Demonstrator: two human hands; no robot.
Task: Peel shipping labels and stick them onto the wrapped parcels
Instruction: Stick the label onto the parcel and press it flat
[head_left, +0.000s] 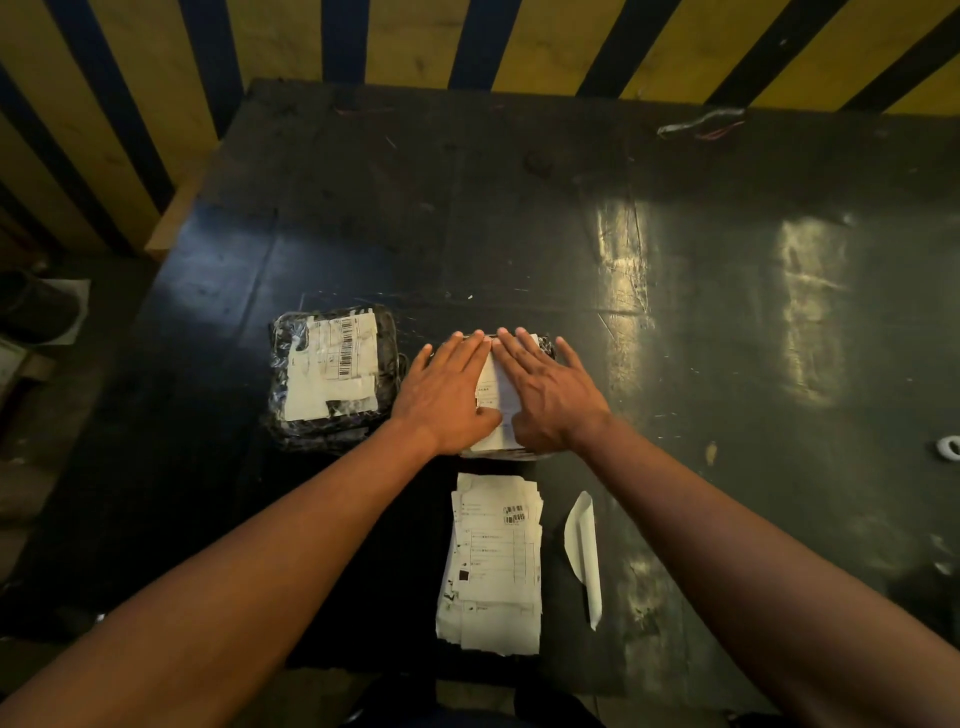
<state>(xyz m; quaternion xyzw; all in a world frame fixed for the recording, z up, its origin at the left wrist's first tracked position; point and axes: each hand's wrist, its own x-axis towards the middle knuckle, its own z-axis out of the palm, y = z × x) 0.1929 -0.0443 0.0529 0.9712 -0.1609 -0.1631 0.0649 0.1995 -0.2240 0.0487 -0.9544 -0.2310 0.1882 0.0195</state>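
On the dark table (571, 234), I press my left hand (449, 387) and right hand (545, 389), fingers flat, smoothing the label (496, 387) so it bonds to the parcel (545, 345).

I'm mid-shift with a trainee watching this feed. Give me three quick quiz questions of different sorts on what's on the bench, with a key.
1. True or false: both hands press flat on the white shipping label atop the black plastic-wrapped parcel under the hands.
2. Which lies nearer the person: A) the black wrapped parcel already labelled, or B) the stack of white printed label sheets?
3. Fill in: the curled white backing strip lies to the ____ of the stack.

Key: 1 true, left hand and right hand; 2 B; 3 right.
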